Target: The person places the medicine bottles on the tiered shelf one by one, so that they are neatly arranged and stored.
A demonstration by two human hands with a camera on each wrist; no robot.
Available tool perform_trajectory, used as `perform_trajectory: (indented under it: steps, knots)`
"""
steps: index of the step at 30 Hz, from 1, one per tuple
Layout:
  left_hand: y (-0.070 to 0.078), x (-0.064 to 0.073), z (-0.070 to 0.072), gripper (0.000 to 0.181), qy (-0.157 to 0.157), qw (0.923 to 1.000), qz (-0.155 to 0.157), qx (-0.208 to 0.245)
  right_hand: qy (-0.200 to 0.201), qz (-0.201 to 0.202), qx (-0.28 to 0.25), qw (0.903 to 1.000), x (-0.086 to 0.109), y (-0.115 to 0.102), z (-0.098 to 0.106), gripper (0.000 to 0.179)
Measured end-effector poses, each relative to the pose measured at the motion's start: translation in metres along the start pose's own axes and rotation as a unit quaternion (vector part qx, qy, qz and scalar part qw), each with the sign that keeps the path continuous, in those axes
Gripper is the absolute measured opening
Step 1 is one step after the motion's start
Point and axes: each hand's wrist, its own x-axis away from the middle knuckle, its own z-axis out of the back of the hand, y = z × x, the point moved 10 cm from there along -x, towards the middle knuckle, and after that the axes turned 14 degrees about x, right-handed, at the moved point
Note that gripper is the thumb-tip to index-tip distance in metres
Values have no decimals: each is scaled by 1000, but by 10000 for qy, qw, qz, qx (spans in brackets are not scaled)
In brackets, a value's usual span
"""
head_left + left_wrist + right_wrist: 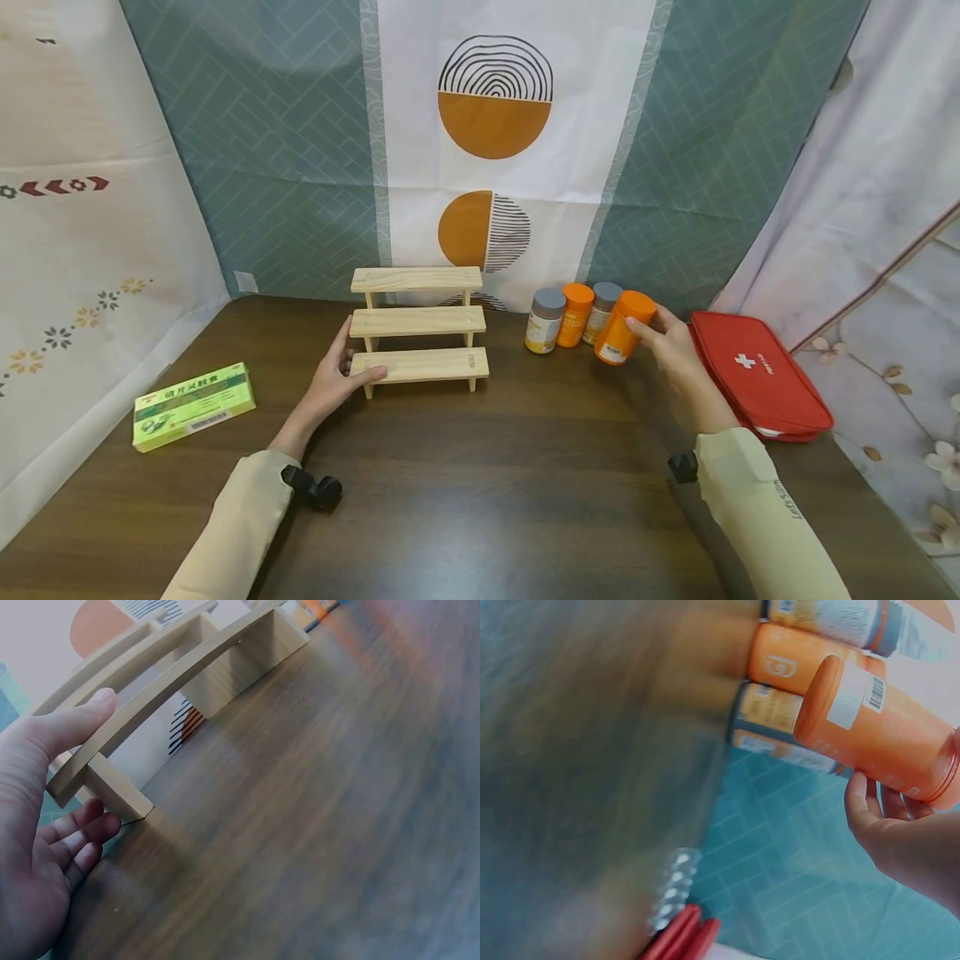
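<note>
A three-step wooden display shelf [420, 321] stands on the table. My left hand [333, 379] grips its left end, thumb on top of the lowest step and fingers curled beside the leg. In the left wrist view that leg [116, 791] touches the tabletop. My right hand [678, 358] holds an orange pill bottle [621, 329] by its upper part, tilted and raised off the table. Its base, with a white barcode label, faces the right wrist camera. Close beside it stand another orange bottle [575, 315] and two grey-capped bottles, one at the left [544, 321] and one behind [602, 310].
A red first-aid pouch [761, 375] lies to the right of my right hand. At the far left is a green and yellow medicine box [195, 406]. Patterned cloth [300, 167] hangs behind the brown table [495, 492].
</note>
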Motion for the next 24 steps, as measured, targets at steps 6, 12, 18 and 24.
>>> perform_trajectory:
  steps: [6, 12, 18, 24]
  knots:
    - [-1, -1, 1, 100, -5, 10000, -30, 4, 35, 451, -471, 9979, 4, -28, 3, 64]
    - [-14, -6, 4, 100, 64, 10000, -42, -53, 14, 706, -947, 9930, 1, -57, 2, 62]
    - [10, 3, -1, 99, 32, 10000, 21, 12, -106, 805, -985, 9918, -7, -82, -5, 60]
    - [15, 6, -3, 98, 40, 10000, 17, -1, -171, 735, -999, 9921, -17, -103, -18, 58]
